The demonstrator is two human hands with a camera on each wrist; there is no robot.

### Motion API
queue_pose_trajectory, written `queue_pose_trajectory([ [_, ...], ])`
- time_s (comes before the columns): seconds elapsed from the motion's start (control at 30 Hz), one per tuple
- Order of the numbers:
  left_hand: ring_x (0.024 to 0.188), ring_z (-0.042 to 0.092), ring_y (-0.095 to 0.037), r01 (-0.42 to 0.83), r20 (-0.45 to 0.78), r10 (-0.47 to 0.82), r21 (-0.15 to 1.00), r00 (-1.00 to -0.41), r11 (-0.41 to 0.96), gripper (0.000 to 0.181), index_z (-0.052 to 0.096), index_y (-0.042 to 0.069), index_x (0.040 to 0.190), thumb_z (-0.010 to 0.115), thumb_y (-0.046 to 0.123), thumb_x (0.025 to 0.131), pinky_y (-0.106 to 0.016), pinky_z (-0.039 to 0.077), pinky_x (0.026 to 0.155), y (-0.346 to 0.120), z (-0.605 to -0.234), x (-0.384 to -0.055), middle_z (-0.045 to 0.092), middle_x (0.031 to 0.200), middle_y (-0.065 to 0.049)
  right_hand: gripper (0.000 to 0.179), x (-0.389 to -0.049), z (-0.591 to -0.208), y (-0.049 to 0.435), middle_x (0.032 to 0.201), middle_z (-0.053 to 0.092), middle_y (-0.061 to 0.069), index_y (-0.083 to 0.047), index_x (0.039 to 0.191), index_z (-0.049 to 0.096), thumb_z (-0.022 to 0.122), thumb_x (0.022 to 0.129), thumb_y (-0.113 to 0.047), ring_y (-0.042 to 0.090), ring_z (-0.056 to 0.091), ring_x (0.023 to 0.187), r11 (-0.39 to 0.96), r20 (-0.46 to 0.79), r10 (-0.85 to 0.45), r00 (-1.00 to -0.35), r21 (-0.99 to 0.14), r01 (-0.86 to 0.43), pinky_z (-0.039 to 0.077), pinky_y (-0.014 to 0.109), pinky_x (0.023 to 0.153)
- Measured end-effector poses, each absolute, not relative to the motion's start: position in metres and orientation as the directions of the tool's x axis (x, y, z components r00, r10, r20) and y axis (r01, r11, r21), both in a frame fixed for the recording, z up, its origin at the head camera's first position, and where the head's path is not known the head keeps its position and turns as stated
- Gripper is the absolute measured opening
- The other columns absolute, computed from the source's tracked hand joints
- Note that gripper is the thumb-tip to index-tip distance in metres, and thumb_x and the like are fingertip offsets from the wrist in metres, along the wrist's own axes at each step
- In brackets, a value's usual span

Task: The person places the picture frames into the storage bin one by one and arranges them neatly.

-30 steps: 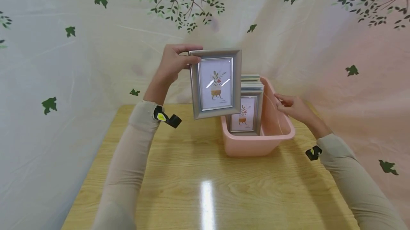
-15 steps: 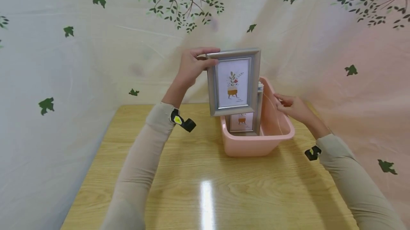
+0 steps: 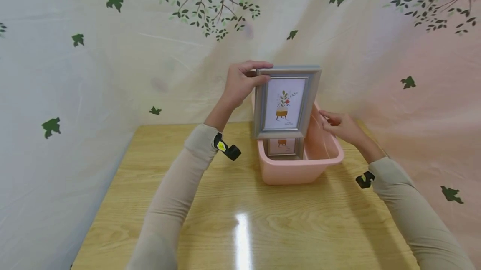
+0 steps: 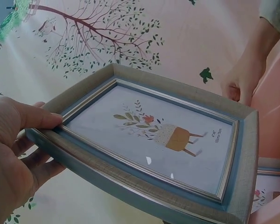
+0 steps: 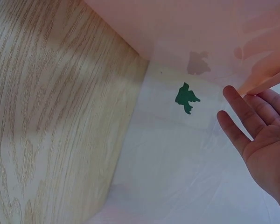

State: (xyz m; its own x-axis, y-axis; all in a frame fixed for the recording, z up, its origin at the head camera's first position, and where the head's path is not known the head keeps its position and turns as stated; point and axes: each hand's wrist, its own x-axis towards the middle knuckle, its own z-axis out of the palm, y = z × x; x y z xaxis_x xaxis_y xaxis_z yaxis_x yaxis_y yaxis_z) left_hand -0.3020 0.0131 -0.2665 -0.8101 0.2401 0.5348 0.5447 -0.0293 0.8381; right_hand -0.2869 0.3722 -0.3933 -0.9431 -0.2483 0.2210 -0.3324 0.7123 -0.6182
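Note:
My left hand (image 3: 243,84) pinches the upper left corner of a silver-grey picture frame (image 3: 286,105), its thumb on the front and its fingers behind. The frame, with a print of a potted plant, is held upright above the pink plastic bin (image 3: 297,172). Up close in the left wrist view, the picture frame (image 4: 172,140) looks tilted. A similar picture frame (image 3: 282,148) stands inside the bin, mostly covered by the held one. My right hand (image 3: 341,126) holds the bin's right rim; in the right wrist view its thumb is hidden.
The bin stands on a wood-grain table (image 3: 210,207) near its back edge. Behind hangs a pale curtain (image 3: 180,69) printed with branches and green birds. A camera (image 3: 228,149) is strapped to the left wrist, another camera (image 3: 364,179) to the right.
My left hand has carried the picture frame rightward until it is over the bin, lowering it slightly in the last half second. The right hand stays on the rim.

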Motion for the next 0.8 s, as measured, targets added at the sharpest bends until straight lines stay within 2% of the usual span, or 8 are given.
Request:
queue_pose_trajectory([
  [0.17,0.073,0.065,-0.011,0.572,0.552,0.284,0.82,-0.784,-0.014,0.024,0.076,-0.002,0.112,0.075,-0.002,0.089,-0.023,0.05,0.063,0.021,-0.265,-0.298,0.075,0.111,-0.018,0.049,-0.289,-0.395,0.373,0.134,0.061,0.029,0.0,0.144,0.054,0.065,0.097,-0.011,0.007,0.057,0.077,0.709,0.243,-0.266,-0.933,-0.606,-0.36,0.047,0.013,0.06],
  [0.33,0.079,0.067,-0.013,0.586,0.556,0.309,0.81,-0.772,0.008,0.023,0.077,-0.001,0.112,0.075,-0.002,0.089,-0.023,0.054,0.068,0.03,-0.263,-0.292,0.075,0.114,-0.016,0.049,-0.288,-0.395,0.373,0.128,0.065,0.03,0.0,0.143,0.054,0.065,0.097,-0.012,0.001,0.061,0.085,0.706,0.247,-0.248,-0.937,-0.616,-0.35,0.049,0.011,0.063],
  [0.47,0.078,0.064,-0.012,0.615,0.578,0.322,0.789,-0.749,0.014,0.023,0.077,0.0,0.112,0.074,-0.002,0.089,-0.022,0.054,0.067,0.036,-0.264,-0.29,0.074,0.114,-0.015,0.049,-0.287,-0.394,0.372,0.128,0.065,0.03,0.001,0.144,0.054,0.064,0.097,-0.012,0.017,0.069,0.097,0.708,0.245,-0.241,-0.939,-0.617,-0.343,0.048,0.007,0.068],
  [0.57,0.074,0.061,-0.01,0.638,0.603,0.326,0.77,-0.728,0.0,0.023,0.077,-0.002,0.111,0.074,-0.003,0.088,-0.022,0.052,0.064,0.039,-0.265,-0.288,0.074,0.113,-0.018,0.049,-0.286,-0.393,0.372,0.129,0.064,0.03,0.002,0.143,0.054,0.064,0.098,-0.012,0.032,0.069,0.103,0.713,0.247,-0.249,-0.937,-0.608,-0.349,0.047,0.005,0.069],
  [0.8,0.073,0.057,-0.008,0.646,0.613,0.328,0.763,-0.719,-0.009,0.021,0.077,-0.003,0.109,0.074,-0.003,0.089,-0.021,0.05,0.063,0.045,-0.267,-0.283,0.075,0.11,-0.018,0.047,-0.283,-0.393,0.372,0.127,0.064,0.031,0.004,0.141,0.056,0.063,0.097,-0.011,0.045,0.067,0.107,0.71,0.252,-0.255,-0.934,-0.607,-0.357,0.044,0.002,0.071],
])
